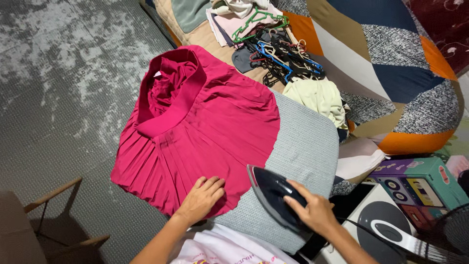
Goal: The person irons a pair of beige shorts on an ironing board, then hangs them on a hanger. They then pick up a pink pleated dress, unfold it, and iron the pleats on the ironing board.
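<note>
A bright pink pleated skirt (195,122) lies spread over a grey ironing board (303,142), its waistband at the far end. My left hand (201,198) presses flat on the skirt's near hem, fingers apart. My right hand (312,209) grips the handle of a dark blue iron (269,193), which is tilted up on the board just right of the skirt's hem, its soleplate facing left.
A pile of coloured hangers (276,49) and folded clothes (239,14) lies on a patchwork bed beyond the board. A pale yellow garment (317,98) sits at the board's far edge. A wooden chair (29,220) stands at lower left on grey carpet. A colourful box (420,183) and a fan (454,230) are at right.
</note>
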